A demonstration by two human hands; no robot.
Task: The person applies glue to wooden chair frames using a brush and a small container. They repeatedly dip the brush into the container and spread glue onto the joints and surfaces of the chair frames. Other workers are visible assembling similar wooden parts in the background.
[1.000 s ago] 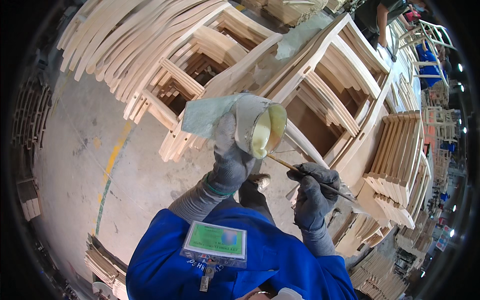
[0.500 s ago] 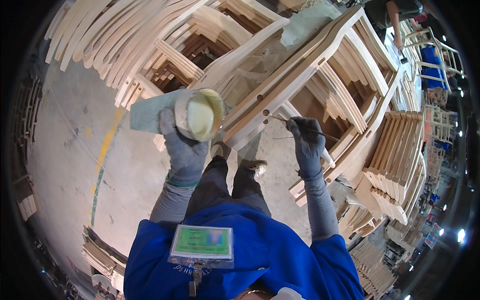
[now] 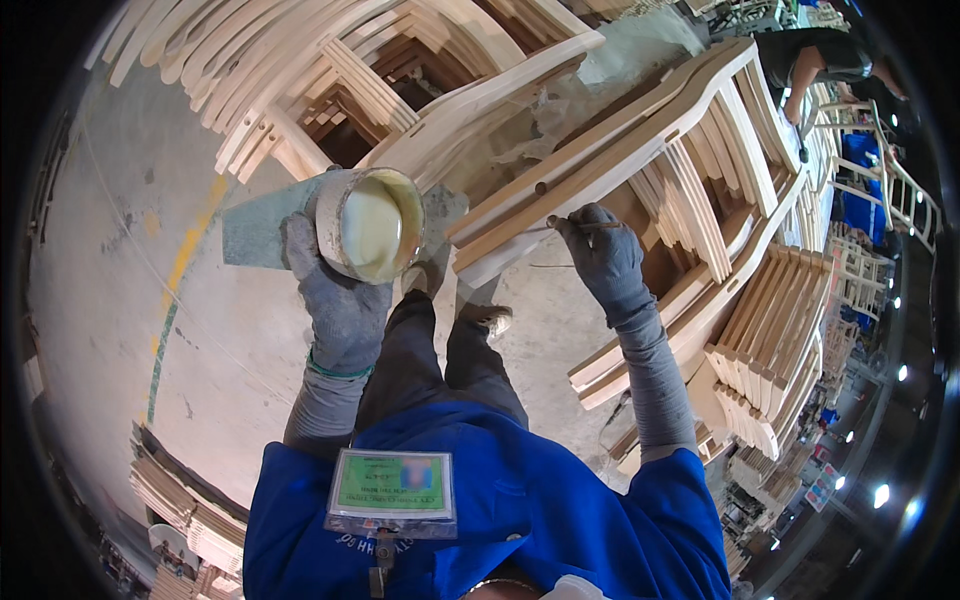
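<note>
My left hand (image 3: 345, 310), in a grey glove, is closed around a round pot (image 3: 332, 222) of cream-coloured liquid (image 3: 372, 226). The pot tilts so its mouth faces right, and a flat grey-green piece (image 3: 262, 228) sticks out behind it to the left. My right hand (image 3: 608, 262), gloved too, pinches a thin stick (image 3: 602, 225). Its left end is at the face of the nearest pale wooden rail (image 3: 610, 180), at about the place of a hole; whether the tip is inside I cannot tell. A second round hole shows in the rail behind.
Stacked curved wooden frames (image 3: 470, 105) stand at the far left, more stacked frames (image 3: 770, 330) at the right. A grey floor (image 3: 230, 330) with a yellow and green line lies to the left. Another person's arm (image 3: 800, 85) reaches over work at the far right.
The view has shifted slightly. My right hand has moved up and left along the rail, and less of the stick shows now. The pot has moved a little left, still in my left hand.
</note>
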